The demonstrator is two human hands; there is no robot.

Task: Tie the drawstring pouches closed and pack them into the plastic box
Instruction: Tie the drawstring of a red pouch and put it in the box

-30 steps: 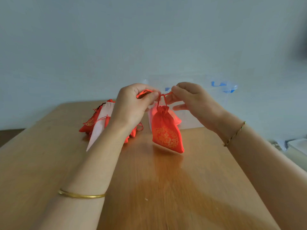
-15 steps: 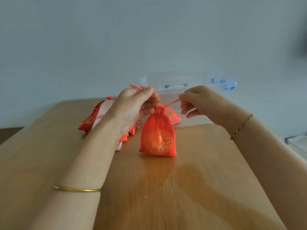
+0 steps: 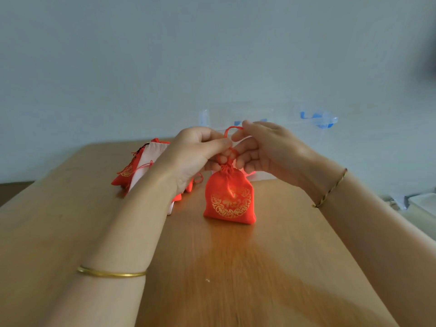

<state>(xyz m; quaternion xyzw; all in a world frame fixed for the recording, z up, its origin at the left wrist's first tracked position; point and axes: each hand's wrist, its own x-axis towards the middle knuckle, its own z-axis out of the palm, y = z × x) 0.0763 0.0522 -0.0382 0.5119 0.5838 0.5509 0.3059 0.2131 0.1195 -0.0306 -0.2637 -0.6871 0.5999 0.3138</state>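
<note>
The red pouch (image 3: 229,199) hangs upright near the middle of the tabletop (image 3: 212,267), its gathered neck at the top. Whether its base touches the wood or hangs just clear cannot be told. It looks like soft, light cloth with a gold print, plump enough to hold its shape but likely to sag or swing if lifted by the cord alone. The thin, limp drawstring (image 3: 232,129) is probably a little slick, so it is best held close above the gathers, where a knot would seat. Both hands meet right over the neck, at the pouch's twelve o'clock. The left hand (image 3: 195,154) comes in from nine o'clock, its fingers (image 3: 219,145) curled and pinching the cord. The right hand (image 3: 266,149) comes from three o'clock, its fingers (image 3: 245,147) curled too and pinching the cord's other side. A small loop stands up between them. The knot seems to be half formed and not yet pulled tight. The clear plastic box (image 3: 306,128) stands behind the hands at about one o'clock. A pile of other pouches (image 3: 141,166) lies at ten o'clock, partly hidden by the left forearm.
</note>
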